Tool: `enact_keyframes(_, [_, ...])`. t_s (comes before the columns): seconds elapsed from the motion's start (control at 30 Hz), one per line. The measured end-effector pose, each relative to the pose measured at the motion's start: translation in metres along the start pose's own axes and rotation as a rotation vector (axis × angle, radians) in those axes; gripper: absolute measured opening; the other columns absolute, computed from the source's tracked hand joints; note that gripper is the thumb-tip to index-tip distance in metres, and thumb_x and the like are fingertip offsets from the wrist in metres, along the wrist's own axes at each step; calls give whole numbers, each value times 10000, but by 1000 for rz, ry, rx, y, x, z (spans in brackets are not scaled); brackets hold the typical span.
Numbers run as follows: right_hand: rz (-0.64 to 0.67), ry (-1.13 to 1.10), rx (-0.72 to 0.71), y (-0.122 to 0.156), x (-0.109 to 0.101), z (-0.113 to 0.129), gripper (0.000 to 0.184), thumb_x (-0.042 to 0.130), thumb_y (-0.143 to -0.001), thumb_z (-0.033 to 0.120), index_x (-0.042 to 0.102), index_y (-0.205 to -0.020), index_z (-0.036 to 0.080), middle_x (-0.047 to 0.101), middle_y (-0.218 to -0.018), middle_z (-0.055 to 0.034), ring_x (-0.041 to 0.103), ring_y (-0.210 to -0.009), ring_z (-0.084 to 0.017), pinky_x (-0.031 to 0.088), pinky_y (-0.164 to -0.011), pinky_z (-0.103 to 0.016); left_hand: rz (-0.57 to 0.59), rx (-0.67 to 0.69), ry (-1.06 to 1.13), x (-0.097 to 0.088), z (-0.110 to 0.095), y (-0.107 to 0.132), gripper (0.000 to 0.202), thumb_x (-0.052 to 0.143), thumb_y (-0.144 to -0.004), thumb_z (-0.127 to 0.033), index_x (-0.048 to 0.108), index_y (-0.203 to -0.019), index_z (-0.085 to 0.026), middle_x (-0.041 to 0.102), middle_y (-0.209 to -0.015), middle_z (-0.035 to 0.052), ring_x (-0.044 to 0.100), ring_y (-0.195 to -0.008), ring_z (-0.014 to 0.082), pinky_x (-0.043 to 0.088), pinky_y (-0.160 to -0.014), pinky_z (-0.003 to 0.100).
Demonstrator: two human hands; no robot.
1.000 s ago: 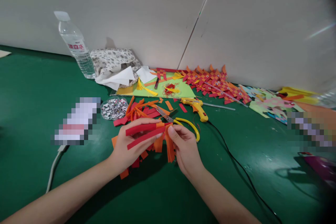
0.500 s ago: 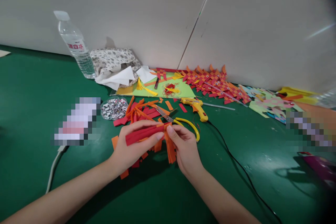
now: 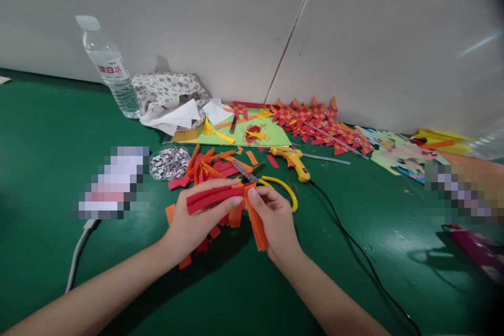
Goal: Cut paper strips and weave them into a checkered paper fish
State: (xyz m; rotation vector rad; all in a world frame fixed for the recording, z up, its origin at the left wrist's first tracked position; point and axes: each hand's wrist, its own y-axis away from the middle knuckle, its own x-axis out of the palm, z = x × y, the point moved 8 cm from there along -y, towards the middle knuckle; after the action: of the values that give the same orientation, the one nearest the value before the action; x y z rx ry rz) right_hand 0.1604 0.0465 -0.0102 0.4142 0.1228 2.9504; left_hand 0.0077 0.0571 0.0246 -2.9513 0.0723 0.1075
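My left hand (image 3: 195,220) pinches two red paper strips (image 3: 210,197) that lie across its fingers. My right hand (image 3: 275,220) grips folded orange paper strips (image 3: 256,223) that hang down past its palm. Both sets of strips meet between my thumbs. Under my hands lies a loose heap of red and orange strips (image 3: 208,165) on the green table (image 3: 47,136). Yellow-handled scissors (image 3: 271,184) rest just behind my right hand.
A yellow glue gun (image 3: 293,160) with a black cord (image 3: 354,252) lies to the right. A dish of googly eyes (image 3: 170,161), a water bottle (image 3: 108,68), a patterned cloth pouch (image 3: 167,92), a green sheet (image 3: 244,134) and several woven paper fish (image 3: 323,123) line the wall.
The two red strips, spread apart a second ago, now lie close together in my left hand. My right hand's orange strips have swung lower, towards its palm.
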Motion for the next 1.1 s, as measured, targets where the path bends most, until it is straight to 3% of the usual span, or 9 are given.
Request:
enact_keyframes(0.23, [25,-41,10,0,1,-5,166,750,-696,360,670,-657,220,629,-627,41,543,-593,-85,448,-586,-209,40,9,19,1,-1,0,110,703,-756,-294,733,-854,-253,743,-875,-5,692,-809,185,582,-766,288])
enact_keyframes(0.43, [40,-26,-29,-2,-1,-3,116,757,-691,341,700,-759,267,668,-739,41,578,-680,-97,465,-679,-232,34,-31,66,1,3,1,134,691,-763,-302,733,-847,-207,739,-874,24,688,-785,181,583,-705,260])
enact_keyframes(0.67, [2,129,-140,-2,-6,9,93,747,-693,349,707,-708,267,631,-672,29,536,-626,-112,449,-599,-241,36,-132,65,4,11,1,200,702,-741,-352,739,-843,-184,728,-781,19,666,-653,150,567,-599,226])
enact_keyframes(0.8, [35,134,-105,-1,-4,6,103,735,-703,371,707,-702,271,631,-677,22,546,-625,-123,457,-602,-260,42,-75,18,2,4,-1,160,708,-737,-326,740,-820,-193,734,-825,16,668,-733,147,550,-650,195])
enact_keyframes(0.93, [24,133,-77,-1,-5,2,116,738,-698,385,707,-709,274,640,-686,20,552,-621,-123,460,-602,-262,31,-91,-35,0,6,-2,147,710,-733,-336,728,-766,-195,712,-719,-6,633,-627,114,520,-575,167])
enact_keyframes(1.1, [17,144,-74,-1,-4,2,141,721,-718,391,680,-735,257,641,-703,17,551,-639,-122,451,-603,-250,41,-129,-7,2,12,-1,173,695,-745,-364,726,-766,-195,696,-719,-9,623,-635,113,534,-600,174])
